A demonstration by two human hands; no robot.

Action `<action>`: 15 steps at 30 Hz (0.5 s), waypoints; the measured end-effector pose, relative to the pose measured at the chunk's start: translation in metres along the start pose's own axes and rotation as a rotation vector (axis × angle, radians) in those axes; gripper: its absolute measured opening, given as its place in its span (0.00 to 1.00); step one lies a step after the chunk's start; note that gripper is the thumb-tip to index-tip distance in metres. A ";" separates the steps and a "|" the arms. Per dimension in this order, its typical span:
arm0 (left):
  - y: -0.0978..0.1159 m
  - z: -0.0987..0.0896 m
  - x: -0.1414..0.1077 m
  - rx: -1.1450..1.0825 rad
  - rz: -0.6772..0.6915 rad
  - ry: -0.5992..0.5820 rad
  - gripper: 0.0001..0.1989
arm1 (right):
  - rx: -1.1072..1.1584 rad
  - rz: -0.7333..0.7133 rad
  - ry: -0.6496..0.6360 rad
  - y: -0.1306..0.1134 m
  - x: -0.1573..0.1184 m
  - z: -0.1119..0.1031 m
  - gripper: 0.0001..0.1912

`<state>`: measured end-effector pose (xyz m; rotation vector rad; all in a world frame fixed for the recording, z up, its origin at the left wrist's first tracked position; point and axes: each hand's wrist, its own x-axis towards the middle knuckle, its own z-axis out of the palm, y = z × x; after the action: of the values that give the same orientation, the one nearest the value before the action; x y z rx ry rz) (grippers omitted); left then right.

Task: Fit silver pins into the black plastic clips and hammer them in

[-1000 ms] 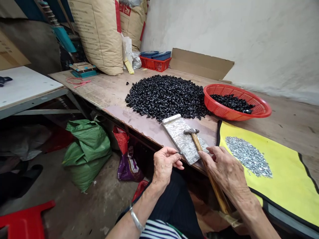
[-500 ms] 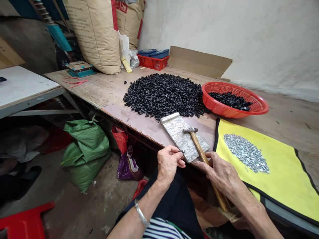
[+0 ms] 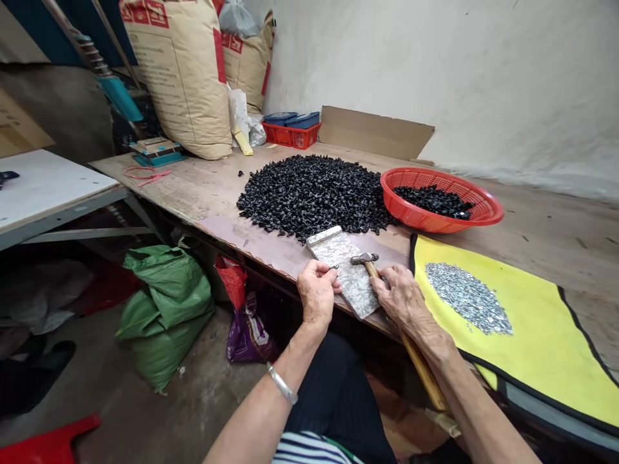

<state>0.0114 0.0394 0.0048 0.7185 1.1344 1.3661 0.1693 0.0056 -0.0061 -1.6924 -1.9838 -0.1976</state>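
Observation:
Between thumb and fingertips, my left hand (image 3: 318, 291) pinches a small black part (image 3: 334, 267) at the left edge of a worn metal plate (image 3: 355, 283). My right hand (image 3: 403, 298) is wrapped round the wooden handle of a ball-peen hammer (image 3: 365, 258), whose head is over the plate. Behind the plate spreads a heap of small black parts (image 3: 314, 193). To the right, a yellow cloth with black edging (image 3: 536, 309) bears a pile of small shiny metal pieces (image 3: 467, 296).
A red plastic basket (image 3: 488, 209) with more black parts stands right of the heap. Farther back are a large paper sack (image 3: 178, 84), a red crate (image 3: 294, 136) with blue lids, and a cardboard strip (image 3: 377, 132). A green sack (image 3: 164, 309) sits on the floor at left.
My right hand has moved up the handle towards the hammer head and closed round it. My left hand, pinching the small part, has shifted forward along the plate's edge.

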 end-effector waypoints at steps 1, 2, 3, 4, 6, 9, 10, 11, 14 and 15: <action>0.000 0.000 0.002 0.002 -0.010 -0.013 0.06 | 0.001 0.007 0.007 0.001 -0.002 0.001 0.13; 0.000 0.000 0.003 0.004 -0.016 -0.023 0.06 | 0.000 0.017 0.014 0.001 -0.004 0.003 0.13; 0.000 -0.001 0.003 0.007 -0.019 -0.034 0.06 | -0.002 0.029 0.021 0.001 -0.005 0.004 0.13; 0.000 -0.002 0.003 0.009 -0.022 -0.046 0.07 | -0.005 0.044 0.029 0.000 -0.006 0.005 0.13; 0.000 -0.005 0.003 0.014 -0.027 -0.073 0.07 | -0.015 0.079 0.047 -0.002 -0.008 0.008 0.13; 0.001 -0.008 0.004 0.029 -0.035 -0.120 0.08 | -0.036 0.144 0.080 -0.009 -0.010 0.010 0.12; 0.001 -0.009 0.005 0.035 -0.038 -0.138 0.08 | -0.046 0.169 0.092 -0.012 -0.011 0.010 0.12; 0.002 -0.010 0.005 0.040 -0.042 -0.156 0.08 | -0.057 0.194 0.104 -0.015 -0.012 0.010 0.11; 0.002 -0.012 0.007 0.053 -0.052 -0.204 0.06 | -0.086 0.240 0.122 -0.023 -0.017 0.007 0.10; 0.002 -0.012 0.008 0.057 -0.055 -0.216 0.05 | -0.095 0.248 0.125 -0.026 -0.019 0.006 0.10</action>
<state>-0.0016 0.0448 0.0013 0.8486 1.0165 1.1832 0.1444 -0.0138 -0.0141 -1.9189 -1.6808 -0.3038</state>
